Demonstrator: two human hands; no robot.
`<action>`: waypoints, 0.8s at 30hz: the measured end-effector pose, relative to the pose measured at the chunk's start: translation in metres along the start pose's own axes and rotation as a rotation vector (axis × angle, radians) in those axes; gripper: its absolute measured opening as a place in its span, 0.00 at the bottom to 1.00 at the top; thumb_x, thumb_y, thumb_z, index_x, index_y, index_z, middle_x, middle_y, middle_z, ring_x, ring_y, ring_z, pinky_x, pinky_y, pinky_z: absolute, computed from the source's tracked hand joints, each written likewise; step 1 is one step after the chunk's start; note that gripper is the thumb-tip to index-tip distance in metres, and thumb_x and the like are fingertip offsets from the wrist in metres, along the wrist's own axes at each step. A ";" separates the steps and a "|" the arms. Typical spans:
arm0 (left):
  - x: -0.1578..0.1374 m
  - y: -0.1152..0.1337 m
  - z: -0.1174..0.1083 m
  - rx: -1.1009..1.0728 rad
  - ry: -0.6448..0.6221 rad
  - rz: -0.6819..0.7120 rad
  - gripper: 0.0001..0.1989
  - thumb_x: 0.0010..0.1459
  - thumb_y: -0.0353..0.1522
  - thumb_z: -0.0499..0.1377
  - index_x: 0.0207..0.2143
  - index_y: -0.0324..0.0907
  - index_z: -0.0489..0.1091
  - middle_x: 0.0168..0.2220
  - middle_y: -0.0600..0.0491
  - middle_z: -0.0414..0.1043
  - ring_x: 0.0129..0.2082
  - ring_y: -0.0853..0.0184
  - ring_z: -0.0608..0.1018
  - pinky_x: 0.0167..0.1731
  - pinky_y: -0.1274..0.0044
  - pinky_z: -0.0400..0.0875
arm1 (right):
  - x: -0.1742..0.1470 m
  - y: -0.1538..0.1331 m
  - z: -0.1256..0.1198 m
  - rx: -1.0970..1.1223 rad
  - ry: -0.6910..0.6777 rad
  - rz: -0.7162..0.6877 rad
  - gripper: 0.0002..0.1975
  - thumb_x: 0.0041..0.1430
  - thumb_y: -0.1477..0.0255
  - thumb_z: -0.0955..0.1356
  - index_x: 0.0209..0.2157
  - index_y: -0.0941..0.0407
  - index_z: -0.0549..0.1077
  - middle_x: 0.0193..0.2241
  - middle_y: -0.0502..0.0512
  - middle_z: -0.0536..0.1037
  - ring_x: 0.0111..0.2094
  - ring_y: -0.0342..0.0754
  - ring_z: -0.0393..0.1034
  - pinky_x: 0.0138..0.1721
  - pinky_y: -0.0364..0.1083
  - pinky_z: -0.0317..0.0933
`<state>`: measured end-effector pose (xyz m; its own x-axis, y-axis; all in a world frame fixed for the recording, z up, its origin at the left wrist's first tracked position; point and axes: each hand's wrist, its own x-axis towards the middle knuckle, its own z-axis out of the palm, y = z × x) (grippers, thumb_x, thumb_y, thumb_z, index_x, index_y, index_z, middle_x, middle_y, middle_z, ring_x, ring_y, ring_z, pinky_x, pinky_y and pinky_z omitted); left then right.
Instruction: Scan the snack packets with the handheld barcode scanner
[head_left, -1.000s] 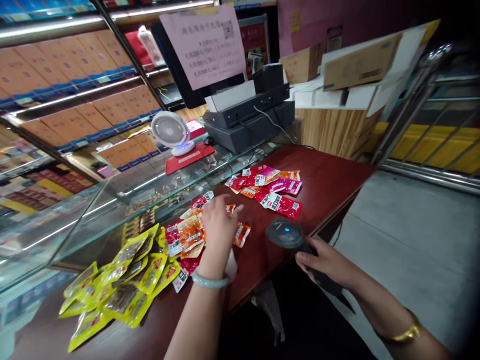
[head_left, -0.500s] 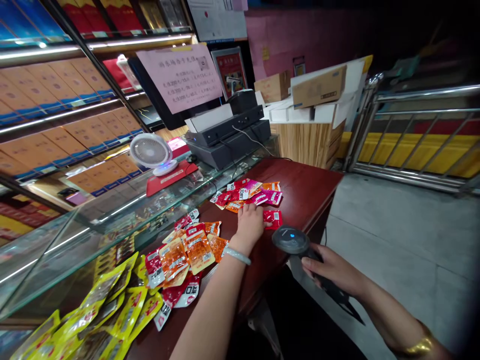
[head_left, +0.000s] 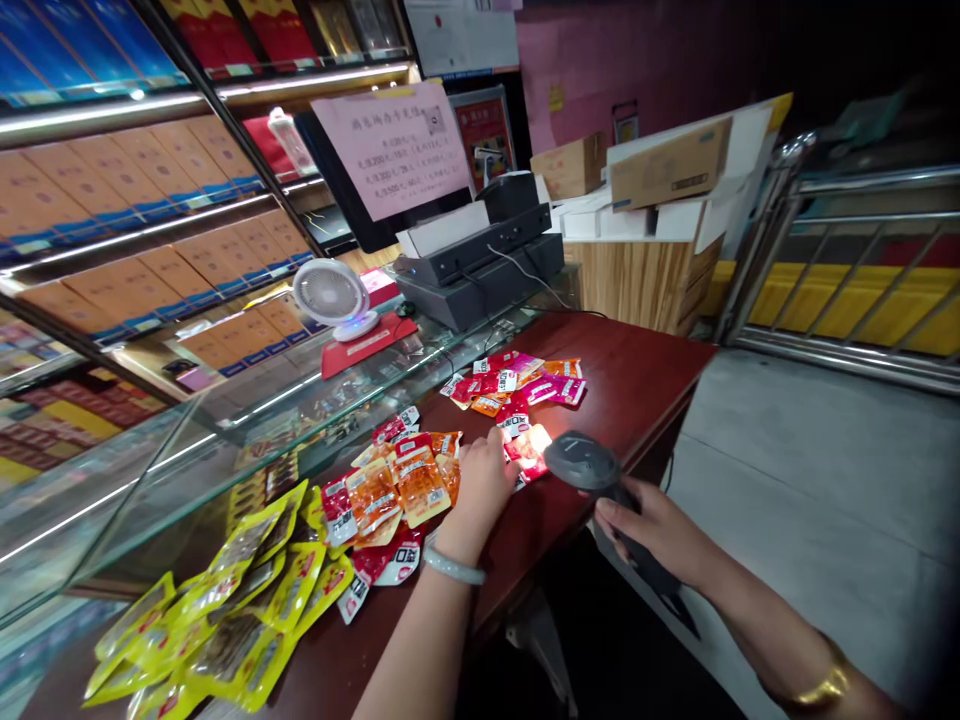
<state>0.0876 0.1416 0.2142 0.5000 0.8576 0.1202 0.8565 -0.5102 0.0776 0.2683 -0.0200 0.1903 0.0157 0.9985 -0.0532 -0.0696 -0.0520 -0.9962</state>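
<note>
Head view: one right hand (head_left: pixel 652 525), closed around the handle of a dark handheld scanner (head_left: pixel 583 462), its head pointing left over the counter's near edge. One left hand (head_left: pixel 486 478), fingers at the left side of a red packet (head_left: pixel 529 458); whether they pinch it or merely press on it cannot be told. Said packet lies just left of the scanner head, on or close above the dark red counter (head_left: pixel 637 360), a bright patch of light across its surface. One pale bangle (head_left: pixel 454 571), left wrist; one gold-coloured bracelet (head_left: pixel 825 690), right wrist. One group of red, orange and magenta packets (head_left: pixel 495 383), overlapping, beyond the left hand. One heap of orange and red packets (head_left: pixel 390 490), left of the same hand. One pile of yellow packets (head_left: pixel 225 600), partly clear-fronted, nearest the lower left. Behind the counter: one glass case (head_left: pixel 187 455), bearing a small round white fan (head_left: pixel 330 291) on a flat red item (head_left: pixel 367 345); dark grey boxy equipment (head_left: pixel 480 290); one monitor with a pink handwritten sheet (head_left: pixel 394 150) over its front. Further off: orange boxes (head_left: pixel 150 165) on lit shelves, left; one cardboard carton (head_left: pixel 671 165) and one metal railing (head_left: pixel 862 350), right.
</note>
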 end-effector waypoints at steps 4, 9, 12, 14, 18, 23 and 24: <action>-0.014 -0.027 -0.020 0.007 -0.005 -0.120 0.16 0.59 0.41 0.57 0.46 0.42 0.66 0.37 0.48 0.76 0.42 0.57 0.77 0.45 0.68 0.62 | 0.002 -0.002 0.008 -0.002 -0.024 -0.002 0.19 0.60 0.53 0.67 0.33 0.55 0.64 0.20 0.43 0.66 0.18 0.38 0.61 0.21 0.40 0.57; -0.021 -0.060 -0.051 0.195 0.295 -0.396 0.22 0.58 0.46 0.57 0.48 0.41 0.67 0.47 0.41 0.72 0.49 0.50 0.71 0.48 0.62 0.61 | 0.006 -0.001 0.013 0.030 -0.020 0.010 0.21 0.58 0.51 0.67 0.32 0.56 0.64 0.19 0.44 0.66 0.17 0.38 0.60 0.20 0.40 0.56; -0.003 -0.047 -0.044 0.132 0.307 -0.322 0.23 0.59 0.50 0.54 0.45 0.42 0.71 0.47 0.42 0.72 0.50 0.52 0.70 0.50 0.63 0.61 | 0.008 0.000 0.014 0.034 -0.030 0.017 0.21 0.58 0.51 0.67 0.32 0.56 0.64 0.19 0.44 0.66 0.17 0.38 0.59 0.20 0.40 0.56; 0.017 -0.028 -0.030 0.075 0.219 -0.272 0.27 0.59 0.54 0.50 0.42 0.42 0.73 0.46 0.42 0.73 0.49 0.52 0.70 0.50 0.63 0.61 | 0.009 -0.001 0.015 0.038 -0.035 0.023 0.21 0.57 0.51 0.68 0.32 0.55 0.64 0.18 0.44 0.66 0.17 0.39 0.59 0.20 0.41 0.56; 0.054 0.003 -0.001 0.038 0.044 -0.358 0.39 0.57 0.59 0.44 0.45 0.35 0.74 0.49 0.34 0.72 0.52 0.46 0.69 0.50 0.59 0.60 | 0.005 -0.001 0.015 0.013 -0.029 0.018 0.22 0.57 0.50 0.67 0.31 0.55 0.64 0.18 0.44 0.65 0.17 0.39 0.59 0.20 0.41 0.56; 0.064 0.007 0.001 0.040 -0.058 -0.342 0.36 0.52 0.60 0.52 0.45 0.37 0.73 0.49 0.35 0.73 0.53 0.46 0.71 0.49 0.61 0.63 | 0.003 0.002 0.006 -0.012 0.011 0.012 0.22 0.57 0.50 0.67 0.32 0.55 0.65 0.20 0.44 0.65 0.17 0.39 0.60 0.19 0.40 0.56; 0.061 0.004 -0.002 0.027 -0.091 -0.342 0.35 0.52 0.59 0.54 0.45 0.38 0.72 0.47 0.36 0.75 0.51 0.47 0.72 0.48 0.62 0.63 | 0.004 0.002 0.005 -0.007 0.017 0.014 0.21 0.57 0.50 0.67 0.31 0.55 0.64 0.20 0.44 0.66 0.17 0.39 0.60 0.19 0.40 0.56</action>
<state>0.1217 0.1917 0.2239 0.1922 0.9813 0.0027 0.9788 -0.1919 0.0713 0.2635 -0.0162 0.1881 0.0318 0.9972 -0.0683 -0.0631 -0.0662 -0.9958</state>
